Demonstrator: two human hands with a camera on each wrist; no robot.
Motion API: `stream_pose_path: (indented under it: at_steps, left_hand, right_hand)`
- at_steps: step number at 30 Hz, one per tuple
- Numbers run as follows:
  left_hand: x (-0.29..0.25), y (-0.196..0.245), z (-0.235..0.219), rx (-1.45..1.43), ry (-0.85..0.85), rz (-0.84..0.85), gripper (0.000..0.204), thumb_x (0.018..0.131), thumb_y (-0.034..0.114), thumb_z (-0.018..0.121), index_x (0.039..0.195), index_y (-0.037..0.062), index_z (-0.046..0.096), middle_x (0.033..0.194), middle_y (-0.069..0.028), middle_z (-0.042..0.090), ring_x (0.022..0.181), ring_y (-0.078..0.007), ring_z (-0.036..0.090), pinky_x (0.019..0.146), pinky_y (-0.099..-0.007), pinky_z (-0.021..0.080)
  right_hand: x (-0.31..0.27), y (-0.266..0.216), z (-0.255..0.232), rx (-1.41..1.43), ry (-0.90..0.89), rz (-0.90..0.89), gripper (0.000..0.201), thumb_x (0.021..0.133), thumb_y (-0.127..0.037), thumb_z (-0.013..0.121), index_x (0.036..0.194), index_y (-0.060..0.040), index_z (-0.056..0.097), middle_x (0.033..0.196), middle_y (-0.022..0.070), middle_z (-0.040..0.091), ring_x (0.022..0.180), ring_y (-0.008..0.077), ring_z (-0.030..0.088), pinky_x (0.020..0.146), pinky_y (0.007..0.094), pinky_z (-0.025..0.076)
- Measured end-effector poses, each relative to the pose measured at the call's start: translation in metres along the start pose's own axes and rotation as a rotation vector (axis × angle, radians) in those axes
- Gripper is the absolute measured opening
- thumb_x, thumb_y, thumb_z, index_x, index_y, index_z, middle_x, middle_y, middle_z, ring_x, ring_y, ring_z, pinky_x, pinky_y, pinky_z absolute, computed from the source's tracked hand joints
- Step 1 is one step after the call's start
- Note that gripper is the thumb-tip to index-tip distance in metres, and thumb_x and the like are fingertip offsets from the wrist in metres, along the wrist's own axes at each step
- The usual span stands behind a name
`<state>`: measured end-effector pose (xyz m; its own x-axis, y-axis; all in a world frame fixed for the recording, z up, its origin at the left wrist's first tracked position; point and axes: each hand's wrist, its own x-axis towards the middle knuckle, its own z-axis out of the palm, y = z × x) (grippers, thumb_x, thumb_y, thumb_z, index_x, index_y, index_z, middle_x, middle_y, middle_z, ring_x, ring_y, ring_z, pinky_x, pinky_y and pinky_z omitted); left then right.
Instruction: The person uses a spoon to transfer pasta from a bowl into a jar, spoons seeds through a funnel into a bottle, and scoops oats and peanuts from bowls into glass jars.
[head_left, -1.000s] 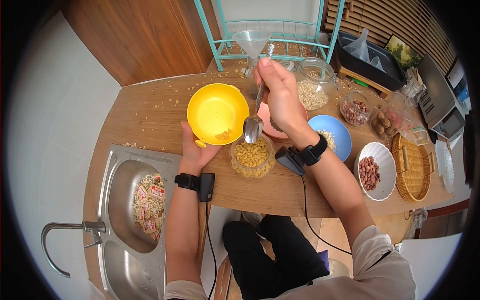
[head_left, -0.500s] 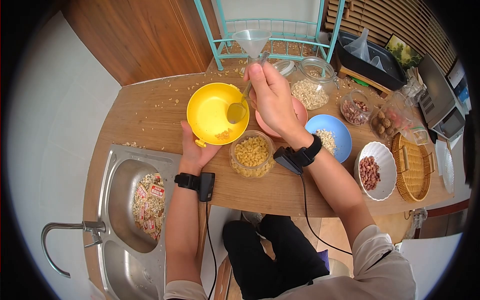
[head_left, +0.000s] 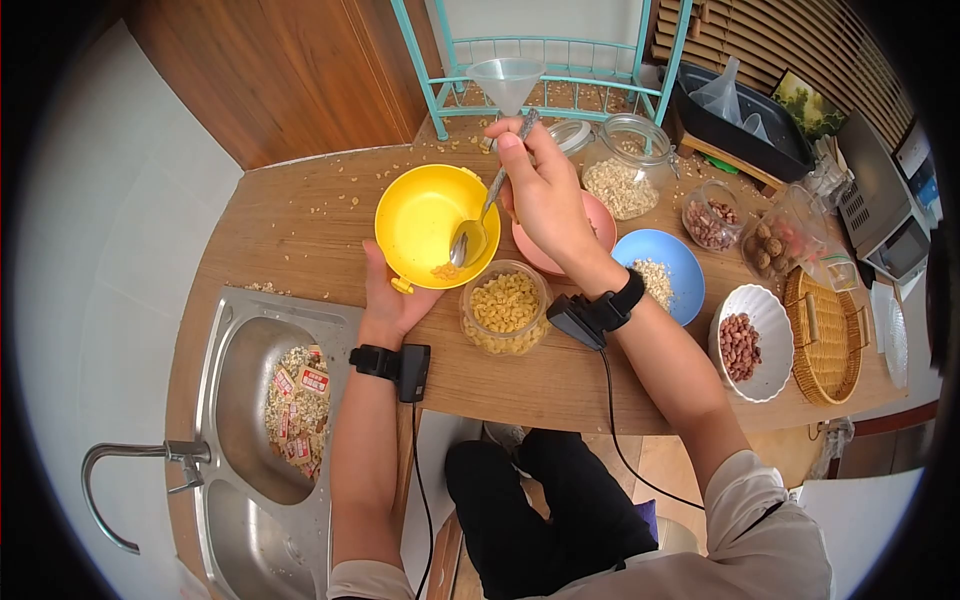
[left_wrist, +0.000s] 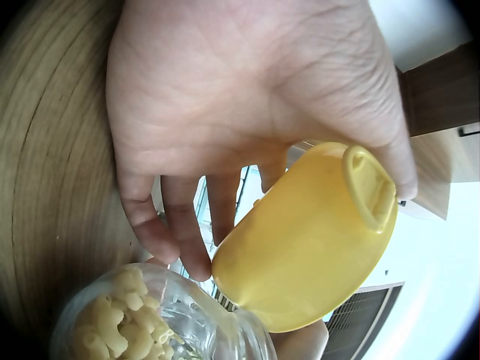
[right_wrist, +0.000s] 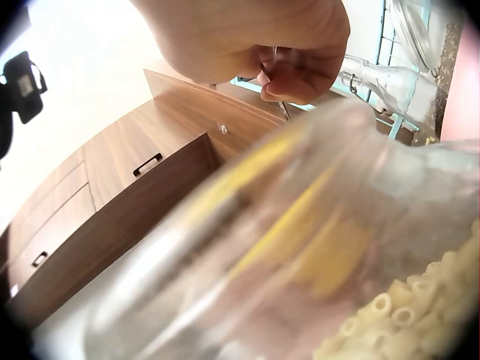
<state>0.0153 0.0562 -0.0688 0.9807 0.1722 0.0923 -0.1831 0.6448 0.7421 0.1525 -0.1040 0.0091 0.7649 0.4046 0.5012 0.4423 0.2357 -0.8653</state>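
My left hand (head_left: 393,300) holds a yellow bowl (head_left: 420,210) tilted over the counter, thumb by its lug handle and fingers beneath, as the left wrist view shows. A few macaroni pieces (head_left: 444,271) lie inside near its front edge. My right hand (head_left: 548,190) grips a metal spoon (head_left: 492,196) by its patterned handle. The spoon's head is in the bowl, right at those pieces. Just to the right and in front of the bowl stands a clear jar (head_left: 547,294) of macaroni (head_left: 503,303). In the right wrist view the jar wall blurs the bowl and hides the spoon's head.
Behind my right hand are a pink bowl (head_left: 603,215), a funnel (head_left: 505,85) and an oat jar (head_left: 632,140). On the right are a blue plate (head_left: 686,275), a white bowl (head_left: 778,330) with peanuts and a wicker basket (head_left: 826,340). A sink (head_left: 235,350) lies left.
The spoon has moved left from over the macaroni jar into the yellow bowl, then down to the pieces by its front edge. My left hand and the bowl have barely moved.
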Motion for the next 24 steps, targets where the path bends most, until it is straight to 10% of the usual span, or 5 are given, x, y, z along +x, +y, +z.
stream_pose_path:
  at_steps: [8, 24]
  left_hand:
    - [0.001, -0.002, -0.004, -0.009, 0.004, 0.005, 0.108, 0.071, 0.085, 0.055, 0.151, 0.0170, 0.031, 0.153, -0.0100, 0.034, 0.141, -0.0295, 0.033, 0.116, -0.0519, 0.027]
    - [0.001, -0.002, -0.008, -0.053, -0.027, 0.002, 0.104, 0.075, 0.082, 0.055, 0.151, 0.0143, 0.031, 0.153, -0.0107, 0.035, 0.140, -0.0293, 0.035, 0.116, -0.0514, 0.029]
  right_hand:
    - [0.000, 0.002, 0.000, 0.260, -0.066, 0.291, 0.026, 0.103, -0.025, 0.047, 0.108, -0.0024, 0.059, 0.063, 0.0029, 0.053, 0.047, 0.0103, 0.050, 0.043, 0.0261, 0.036]
    - [0.004, 0.009, -0.006, 0.259, -0.107, 0.443, 0.032, 0.102, -0.030, 0.048, 0.100, -0.0003, 0.060, 0.066, 0.0062, 0.058, 0.049, 0.0124, 0.054, 0.044, 0.0271, 0.041]
